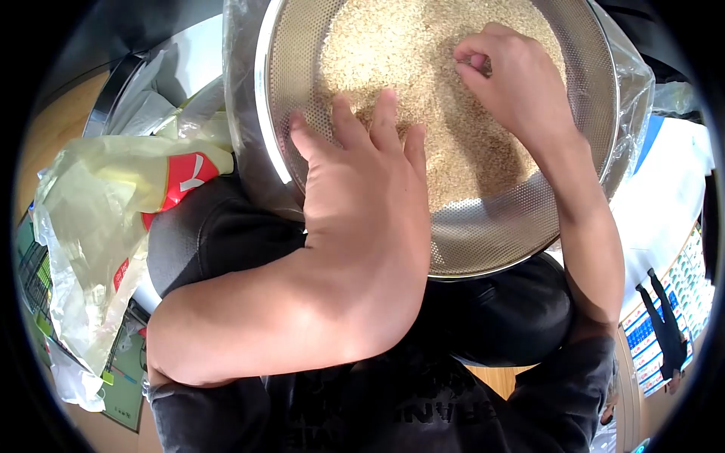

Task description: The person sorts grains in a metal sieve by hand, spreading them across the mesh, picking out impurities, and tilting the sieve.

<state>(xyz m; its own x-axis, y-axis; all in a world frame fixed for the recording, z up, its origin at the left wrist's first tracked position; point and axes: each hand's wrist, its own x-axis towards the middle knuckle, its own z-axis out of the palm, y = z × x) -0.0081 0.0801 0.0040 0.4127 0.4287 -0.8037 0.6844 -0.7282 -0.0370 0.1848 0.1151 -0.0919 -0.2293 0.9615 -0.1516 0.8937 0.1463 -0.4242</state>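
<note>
The left hand (pixel 359 166), fingers spread wide, lies at eight o'clock over a pale-tan heap of small, dry-looking grain (pixel 400 53); the right hand (pixel 521 83), at two o'clock, curls its fingertips narrowly towards the thumb, and whether it pinches anything I cannot tell. The grain fans out from twelve to three o'clock of the left hand and beneath the right. Around it curves a round, shiny, finely perforated metal sieve (pixel 491 245), edged by crinkled clear plastic (pixel 245 113). At six o'clock are black-clad knees (pixel 498 309) above wooden floor (pixel 495 377); at nine, a translucent yellowish bag (pixel 106 189) with red patches; at four, a distant person in dark clothes (pixel 666 332).
</note>
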